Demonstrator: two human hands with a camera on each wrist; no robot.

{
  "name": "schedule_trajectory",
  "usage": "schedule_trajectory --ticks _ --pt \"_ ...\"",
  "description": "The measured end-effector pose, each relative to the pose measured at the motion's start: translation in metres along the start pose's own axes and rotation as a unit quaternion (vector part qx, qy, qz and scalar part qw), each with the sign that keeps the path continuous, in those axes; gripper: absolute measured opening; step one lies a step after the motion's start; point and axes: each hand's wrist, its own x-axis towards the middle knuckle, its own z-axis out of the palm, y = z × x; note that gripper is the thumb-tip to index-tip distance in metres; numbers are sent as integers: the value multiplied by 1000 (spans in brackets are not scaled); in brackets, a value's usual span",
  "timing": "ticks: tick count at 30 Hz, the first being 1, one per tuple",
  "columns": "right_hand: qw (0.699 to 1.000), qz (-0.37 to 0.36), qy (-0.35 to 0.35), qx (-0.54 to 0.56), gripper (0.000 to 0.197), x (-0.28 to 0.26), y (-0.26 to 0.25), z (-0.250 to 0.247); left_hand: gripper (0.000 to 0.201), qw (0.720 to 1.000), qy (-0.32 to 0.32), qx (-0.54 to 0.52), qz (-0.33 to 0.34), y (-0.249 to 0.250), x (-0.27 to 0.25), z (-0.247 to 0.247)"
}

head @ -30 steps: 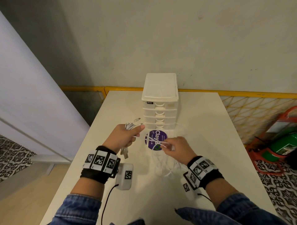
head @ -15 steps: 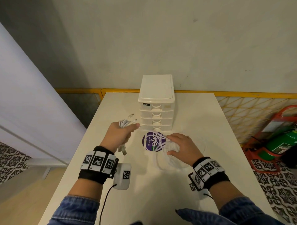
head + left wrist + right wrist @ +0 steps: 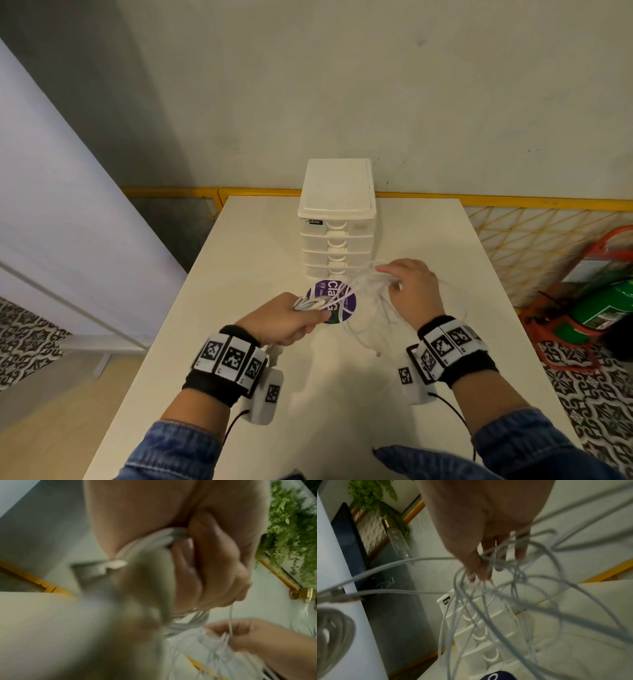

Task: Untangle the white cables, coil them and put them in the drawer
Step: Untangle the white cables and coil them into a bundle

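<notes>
Left wrist view mostly motion-blurred: drawer unit (image 3: 96,569) just a grey smear, white cables (image 3: 150,543) partly buried inside left hand (image 3: 205,563), plug ends unreadable. Right hand (image 3: 481,524) cut off by top edge in right wrist view, fingertips (image 3: 471,577) half hidden behind cable loops. Purple sticker (image 3: 331,301) text partly covered by strands; drawers' contents can't tell. Forearms cropped at bottom edge.

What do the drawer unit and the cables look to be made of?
Drawer unit: looks like moulded plastic, white frame with translucent drawer fronts and a slight sheen. White cables: probably smooth plastic or rubber-jacketed cord, since they bend into loose, springy loops. Table: cream, smooth with a soft sheen; material unclear.
</notes>
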Motion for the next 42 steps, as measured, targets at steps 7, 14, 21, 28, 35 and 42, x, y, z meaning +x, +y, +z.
schedule_trajectory --ticks 7,14,21,28,35,42 --pt "933 -45 -254 252 64 -18 -30 6 39 997 13 -47 60 14 6 12" --pt "959 -32 -166 227 29 -27 -18 36 40 977 97 -138 131 18 -3 0" --pt "960 168 -209 74 34 -25 -4 35 35 954 203 -189 118 10 2 -7" --pt "942 115 -136 286 20 -30 -24 34 45 977 195 -68 42 -4 15 2" --pt "905 58 -144 397 13 -29 -49 28 54 964 262 -44 28 -5 21 1" --pt "888 41 -171 426 23 -30 -52 20 47 969 193 -142 53 -7 16 -3"
